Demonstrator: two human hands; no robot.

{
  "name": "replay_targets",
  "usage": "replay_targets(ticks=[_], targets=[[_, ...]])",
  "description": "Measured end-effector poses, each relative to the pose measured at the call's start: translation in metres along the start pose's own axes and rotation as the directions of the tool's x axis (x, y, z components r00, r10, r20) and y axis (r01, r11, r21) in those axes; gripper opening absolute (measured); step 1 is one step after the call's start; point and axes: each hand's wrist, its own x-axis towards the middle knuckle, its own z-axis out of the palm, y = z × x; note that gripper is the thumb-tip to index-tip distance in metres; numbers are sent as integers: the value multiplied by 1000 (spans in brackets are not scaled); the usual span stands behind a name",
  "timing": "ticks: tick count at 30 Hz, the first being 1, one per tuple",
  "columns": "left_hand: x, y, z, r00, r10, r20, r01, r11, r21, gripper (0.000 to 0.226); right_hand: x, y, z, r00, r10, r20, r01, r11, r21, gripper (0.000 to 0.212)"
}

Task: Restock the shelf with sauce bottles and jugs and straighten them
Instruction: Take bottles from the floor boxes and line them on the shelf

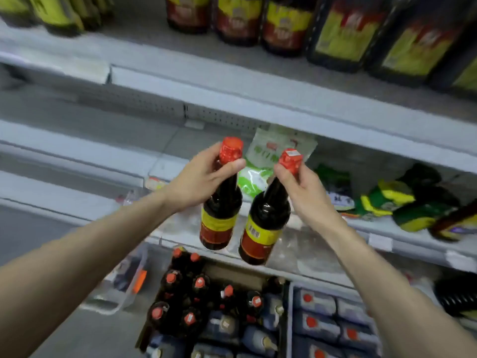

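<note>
My left hand (198, 182) grips the neck of a dark sauce bottle (219, 220) with a red cap and a yellow-red label. My right hand (304, 192) holds a second, matching sauce bottle (263, 228) by its neck, tilted a little to the left. Both bottles hang in the air in front of the grey shelf (258, 99). On the upper shelf stand same-labelled bottles (240, 21) and large dark jugs (343, 34) with yellow labels. Below, a carton (196, 301) holds several more red-capped bottles.
Green and white pouches (260, 164) and dark green bags (402, 200) lie on the middle shelf. A crate of blue-grey jugs (333, 321) sits beside the carton on the floor. Yellow-green bottles (59, 14) stand at the upper left. A clear plastic bin (124, 285) rests at lower left.
</note>
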Motion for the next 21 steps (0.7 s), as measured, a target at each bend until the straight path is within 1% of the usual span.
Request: replay_targets(ticks=[2, 4, 5, 7, 9, 11, 13, 15, 18, 21], targets=[[7, 60, -18, 998, 55, -6, -55, 998, 24, 22, 2, -59, -21, 998, -62, -22, 62, 998, 15, 20], [17, 120, -37, 992, 112, -58, -109, 993, 42, 29, 9, -122, -45, 991, -114, -66, 118, 991, 61, 30], [22, 156, -48, 984, 151, -92, -148, 988, 36, 29, 11, -159, -60, 982, -164, -90, 171, 982, 81, 34], [30, 222, -67, 960, 234, -156, -235, 972, 12, 28, 12, -225, -87, 954, -267, -135, 280, 956, 87, 38], [37, 281, -83, 925, 309, -223, -313, 949, 17, 27, 11, -286, -110, 914, -365, -178, 379, 924, 51, 44], [41, 331, -94, 892, 361, -274, -374, 928, 4, 32, 10, -336, -130, 869, -443, -221, 463, 885, 43, 48], [46, 374, -101, 863, 394, -315, -422, 906, -24, 34, 8, -380, -148, 834, -480, -271, 512, 857, 55, 52], [54, 411, -110, 826, 439, -354, -485, 873, -50, 29, 8, -418, -165, 803, -514, -302, 560, 823, 90, 52], [62, 456, -122, 758, 517, -399, -566, 825, -6, 28, 13, -462, -183, 755, -564, -334, 608, 793, 34, 63], [69, 483, -130, 694, 590, -412, -627, 777, 57, 26, 19, -492, -190, 707, -607, -363, 653, 757, 8, 74]])
